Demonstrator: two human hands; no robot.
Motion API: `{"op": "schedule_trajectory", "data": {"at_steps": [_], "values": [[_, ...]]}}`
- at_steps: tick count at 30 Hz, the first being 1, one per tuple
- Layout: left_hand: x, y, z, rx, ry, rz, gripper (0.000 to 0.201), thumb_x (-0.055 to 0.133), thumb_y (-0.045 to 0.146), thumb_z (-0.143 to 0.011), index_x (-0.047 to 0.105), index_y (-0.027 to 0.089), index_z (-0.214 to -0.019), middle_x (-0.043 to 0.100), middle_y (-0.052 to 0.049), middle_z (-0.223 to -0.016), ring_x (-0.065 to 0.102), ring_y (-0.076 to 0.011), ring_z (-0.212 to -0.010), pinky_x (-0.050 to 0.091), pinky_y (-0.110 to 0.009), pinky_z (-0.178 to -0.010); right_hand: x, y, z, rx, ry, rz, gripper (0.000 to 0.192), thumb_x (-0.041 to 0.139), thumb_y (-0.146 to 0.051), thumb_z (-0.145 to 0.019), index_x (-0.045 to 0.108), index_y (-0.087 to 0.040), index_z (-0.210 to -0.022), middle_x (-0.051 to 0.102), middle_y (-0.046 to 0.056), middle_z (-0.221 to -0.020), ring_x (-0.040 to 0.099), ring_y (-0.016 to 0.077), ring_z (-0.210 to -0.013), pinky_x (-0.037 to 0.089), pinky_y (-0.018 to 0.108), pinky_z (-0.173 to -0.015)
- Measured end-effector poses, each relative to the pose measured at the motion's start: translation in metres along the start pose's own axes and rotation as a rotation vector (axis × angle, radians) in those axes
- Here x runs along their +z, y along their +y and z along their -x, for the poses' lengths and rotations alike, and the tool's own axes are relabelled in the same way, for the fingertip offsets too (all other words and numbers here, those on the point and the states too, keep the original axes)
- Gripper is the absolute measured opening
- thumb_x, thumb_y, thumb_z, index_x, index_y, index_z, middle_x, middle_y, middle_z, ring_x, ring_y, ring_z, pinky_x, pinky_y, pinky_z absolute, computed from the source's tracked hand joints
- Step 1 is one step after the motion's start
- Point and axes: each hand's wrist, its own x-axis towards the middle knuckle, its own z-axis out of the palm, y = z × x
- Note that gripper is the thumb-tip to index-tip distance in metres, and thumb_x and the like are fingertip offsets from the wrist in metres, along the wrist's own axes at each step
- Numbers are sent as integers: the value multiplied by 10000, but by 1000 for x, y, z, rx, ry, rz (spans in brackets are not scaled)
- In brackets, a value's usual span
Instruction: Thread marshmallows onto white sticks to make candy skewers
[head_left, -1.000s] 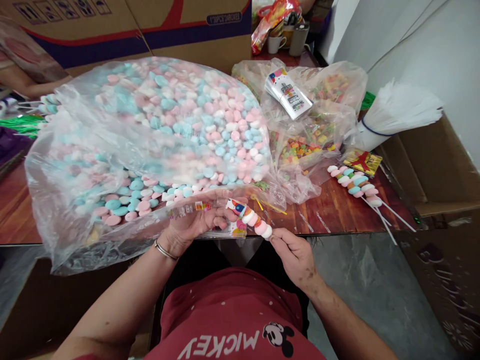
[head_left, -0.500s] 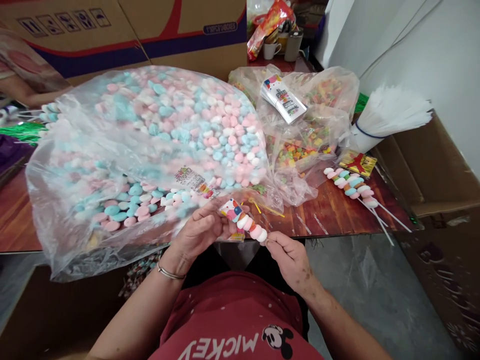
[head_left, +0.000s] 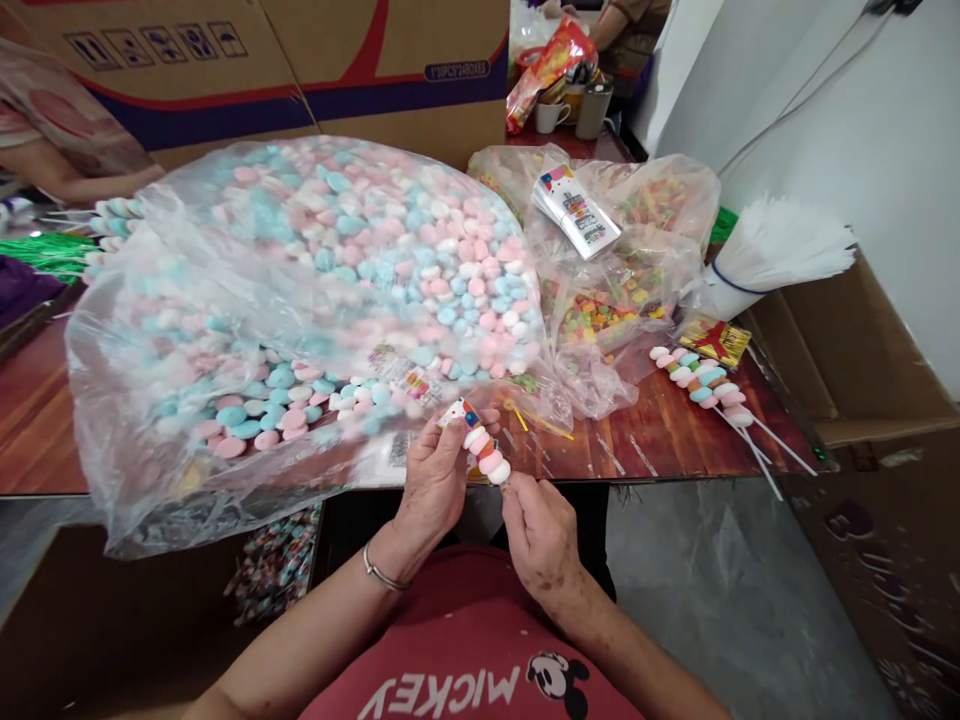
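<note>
A marshmallow skewer (head_left: 488,455) with pink, white and orange pieces is held between my hands at the table's front edge. My left hand (head_left: 435,475) is closed at its upper end, pinching a small printed plastic bag (head_left: 459,411) there; whether the bag covers the marshmallows I cannot tell. My right hand (head_left: 541,530) grips the lower end, just under the last white marshmallow, and hides the stick. Beyond my left hand lies a big clear sack of pink, blue and white marshmallows (head_left: 480,285). Finished-looking marshmallow skewers (head_left: 701,378) lie to the right.
A stack of printed bags (head_left: 577,212) rests on clear bags of colourful gummies (head_left: 600,310). White sticks (head_left: 787,245) stand in a container beside gold ties (head_left: 715,340). Cardboard boxes (head_left: 870,340) stand right and behind. A co-worker's arm (head_left: 82,185) shows at left.
Both hands have shifted left with the skewer, which now points more steeply toward me. My left hand has turned more upright. Another person's arm has appeared at the back.
</note>
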Motion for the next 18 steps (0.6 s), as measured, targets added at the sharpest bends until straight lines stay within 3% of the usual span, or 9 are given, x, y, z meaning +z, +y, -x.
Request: {"op": "schedule_trajectory", "data": {"at_steps": [5, 8, 12, 15, 18], "values": [[-1, 0, 4, -69, -21, 1, 342, 788, 468, -715, 711, 174, -873, 738, -50, -776, 693, -184, -698, 557, -299, -628, 11, -7, 4, 403, -280, -578, 277, 383, -367, -966, 527, -203, -796, 369, -63, -565, 327, 91, -497, 277, 224, -484], [-4, 9, 5, -131, -122, 6, 381, 800, 496, -687, 711, 177, -874, 739, -63, -777, 702, -221, -766, 566, -338, -677, 15, -8, 4, 563, -289, -865, 306, 429, -460, -935, 540, -195, -831, 295, -82, -553, 259, 83, -483, 221, 225, -457], [-13, 30, -6, -175, -293, 27, 547, 766, 642, -636, 714, 160, -890, 746, -119, -859, 690, -309, -971, 563, -415, -797, 14, -8, 3, 579, -275, -954, 343, 494, -507, -895, 569, -183, -810, 284, -81, -541, 252, 81, -487, 201, 232, -463], [-18, 48, -21, -115, -291, 89, 650, 732, 707, -616, 702, 158, -962, 741, -144, -998, 638, -348, -1119, 538, -453, -881, 15, -7, 4, 578, -276, -967, 356, 502, -514, -893, 585, -179, -808, 301, -78, -535, 256, 81, -489, 209, 234, -469], [-17, 60, -36, -40, -240, 128, 682, 745, 697, -603, 676, 157, -1015, 735, -148, -1046, 641, -343, -1122, 536, -450, -886, 18, -6, 5, 574, -284, -957, 356, 495, -509, -896, 587, -177, -806, 304, -78, -531, 253, 80, -484, 213, 233, -466]]}}
